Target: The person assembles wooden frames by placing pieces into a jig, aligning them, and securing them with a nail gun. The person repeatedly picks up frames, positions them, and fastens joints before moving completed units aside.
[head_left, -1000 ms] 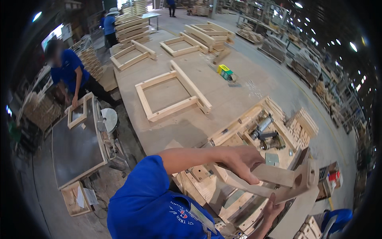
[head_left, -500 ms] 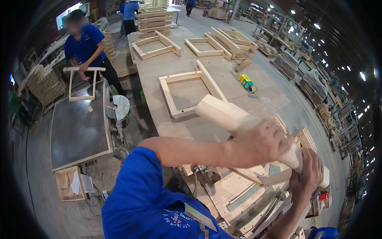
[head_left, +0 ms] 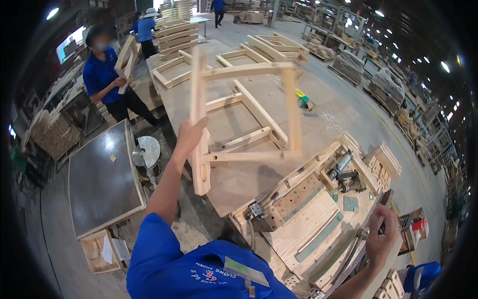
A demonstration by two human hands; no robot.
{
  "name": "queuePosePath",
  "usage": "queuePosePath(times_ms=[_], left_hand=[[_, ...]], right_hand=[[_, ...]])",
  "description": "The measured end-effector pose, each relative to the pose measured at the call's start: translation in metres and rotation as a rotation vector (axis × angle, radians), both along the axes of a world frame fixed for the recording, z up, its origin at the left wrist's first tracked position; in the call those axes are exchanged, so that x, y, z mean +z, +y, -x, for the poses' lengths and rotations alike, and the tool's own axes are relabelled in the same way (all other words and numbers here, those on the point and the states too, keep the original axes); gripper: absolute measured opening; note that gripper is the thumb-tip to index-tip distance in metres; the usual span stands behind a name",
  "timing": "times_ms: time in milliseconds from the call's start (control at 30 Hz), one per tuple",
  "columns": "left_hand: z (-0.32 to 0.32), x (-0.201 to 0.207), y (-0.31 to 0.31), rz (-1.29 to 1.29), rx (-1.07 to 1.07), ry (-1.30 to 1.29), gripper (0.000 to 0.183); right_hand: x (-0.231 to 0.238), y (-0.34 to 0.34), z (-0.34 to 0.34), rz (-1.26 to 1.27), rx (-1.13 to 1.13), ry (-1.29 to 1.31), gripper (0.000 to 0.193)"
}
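Since the earlier picture, the wooden frame [head_left: 199, 99] had swung to our left and come upright, and our right hand [head_left: 382, 236] had come away from it. Beneath spread the broad bench [head_left: 318, 122], with a pale wooden jig [head_left: 294, 199] at its near end and a second frame [head_left: 263, 117] lying flat. We held ours up over the bench's left side, overlapping the flat one in our view, our left hand [head_left: 192, 134] wrapped around its thick rail; the right, loosely curled and empty, hovered beside the jig. We judged the frame stiff and light enough for one hand, but lopsided and perhaps slippery; the thick rail, near its middle, seemed the place to grip. Low on our left, a shallow wooden tray [head_left: 91, 248] held white papers [head_left: 107, 250]; far right, a box [head_left: 407, 240] held something red [head_left: 420, 225], too small to identify.
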State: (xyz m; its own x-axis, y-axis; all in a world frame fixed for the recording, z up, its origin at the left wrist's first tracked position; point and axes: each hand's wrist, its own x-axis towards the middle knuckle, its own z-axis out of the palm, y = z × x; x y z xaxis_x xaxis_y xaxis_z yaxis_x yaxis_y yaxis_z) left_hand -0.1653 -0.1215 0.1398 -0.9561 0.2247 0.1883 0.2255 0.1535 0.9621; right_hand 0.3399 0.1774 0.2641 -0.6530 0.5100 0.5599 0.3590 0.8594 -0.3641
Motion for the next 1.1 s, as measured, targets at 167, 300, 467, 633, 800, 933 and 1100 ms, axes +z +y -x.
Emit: queuePosePath(times_ms=[167,300,467,633,800,933,1100], left_hand=[[0.037,-0.046,0.014,-0.106,0.181,-0.272,0.048],[0.075,-0.058,0.011,0.003,0.296,-0.329,0.056],[0.075,-0.077,0.046,0.028,0.285,-0.366,0.061],[0.089,-0.077,0.043,0.065,0.237,-0.364,0.061],[0.090,-0.086,0.046,-0.078,0.239,-0.369,0.059],[0.083,-0.074,0.040,-0.053,0.093,-0.460,0.052],[0.064,-0.065,0.050,0.216,0.172,-0.445,0.054]], right_hand=[[-0.038,-0.005,-0.022,0.255,-0.082,-0.010,0.027],[-0.059,-0.003,-0.031,0.311,-0.098,0.031,0.027],[-0.074,-0.012,-0.055,0.386,-0.236,0.002,0.026],[-0.099,-0.018,-0.076,0.490,-0.334,0.023,0.025],[-0.130,-0.026,-0.075,0.599,-0.350,0.046,0.026],[-0.156,-0.034,-0.060,0.746,-0.317,0.032,0.030],[-0.211,-0.040,-0.050,0.864,-0.226,0.023,0.031]])
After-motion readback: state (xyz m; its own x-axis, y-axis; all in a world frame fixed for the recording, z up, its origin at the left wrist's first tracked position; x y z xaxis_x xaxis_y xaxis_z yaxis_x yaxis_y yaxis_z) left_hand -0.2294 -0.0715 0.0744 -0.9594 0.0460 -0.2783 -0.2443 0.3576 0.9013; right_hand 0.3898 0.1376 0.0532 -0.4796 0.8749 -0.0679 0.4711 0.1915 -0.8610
